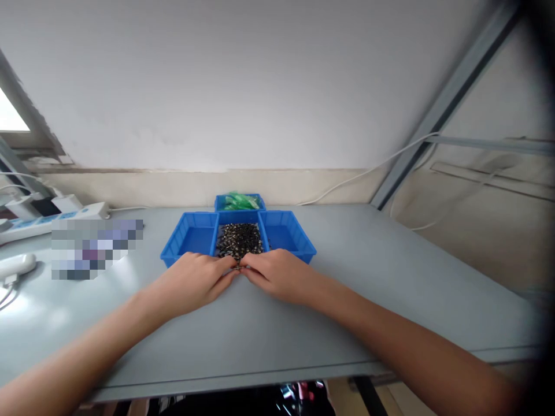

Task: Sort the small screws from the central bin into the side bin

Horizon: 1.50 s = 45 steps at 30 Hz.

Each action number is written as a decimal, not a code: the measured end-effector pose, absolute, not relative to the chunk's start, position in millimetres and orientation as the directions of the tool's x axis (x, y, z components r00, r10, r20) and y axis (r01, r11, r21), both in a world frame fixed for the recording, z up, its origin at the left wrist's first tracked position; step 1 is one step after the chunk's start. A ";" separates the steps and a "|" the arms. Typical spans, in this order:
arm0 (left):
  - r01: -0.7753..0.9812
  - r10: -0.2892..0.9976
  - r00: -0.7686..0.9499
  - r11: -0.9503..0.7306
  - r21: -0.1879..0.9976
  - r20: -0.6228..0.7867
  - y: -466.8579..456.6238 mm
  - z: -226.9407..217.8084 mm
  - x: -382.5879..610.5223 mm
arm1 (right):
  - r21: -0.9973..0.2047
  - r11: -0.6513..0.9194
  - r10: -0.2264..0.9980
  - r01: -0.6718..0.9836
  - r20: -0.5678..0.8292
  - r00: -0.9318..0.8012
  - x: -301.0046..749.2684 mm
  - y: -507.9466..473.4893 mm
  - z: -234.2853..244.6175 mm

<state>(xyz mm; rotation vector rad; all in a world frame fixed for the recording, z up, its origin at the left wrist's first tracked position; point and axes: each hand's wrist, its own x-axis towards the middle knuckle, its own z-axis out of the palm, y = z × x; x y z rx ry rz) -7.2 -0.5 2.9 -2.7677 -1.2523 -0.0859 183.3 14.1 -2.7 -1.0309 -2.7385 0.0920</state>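
From my remote seat, I have the left hand (195,283) and the right hand (280,274) meeting over the worktop (260,341), fingertips almost touching. The fingers of both are pinched closed on one small part (237,267), held between them just at the near edge of the middle bin (238,217); it is too small for me to tell its shape.

Taking that pinch as my clock's centre, the middle bin sits at 12, heaped with small dark and metallic pieces (240,238). Beyond it, also at 12, stands the back bin (218,203), holding green plastic (241,201). The left bin (193,238) is at 10 and the right bin (284,236) at 2, both blue, flanking the middle one, with a hand in front of each.

At 9 I see a white device (17,266) with a cable, and between 9 and 10 a pixelated object (97,248) I cannot identify, with the power strip (84,215) behind it. A white cord (359,175) runs up the wall at 2.
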 end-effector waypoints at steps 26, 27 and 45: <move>0.727 0.725 0.684 -0.687 0.002 0.084 0.6 3.2 -7.1 | -0.098 0.775 0.632 0.624 0.151 -0.760 184.6 13.8 -2.8; 0.727 0.724 0.684 -0.687 -0.005 0.083 0.4 3.4 -7.1 | -0.101 0.775 0.632 0.624 0.145 -0.761 184.6 13.6 -2.4; 0.723 0.719 0.685 -0.691 0.008 0.118 0.6 3.2 -6.7 | -0.126 0.763 0.646 0.634 0.180 -0.741 184.5 12.9 -3.0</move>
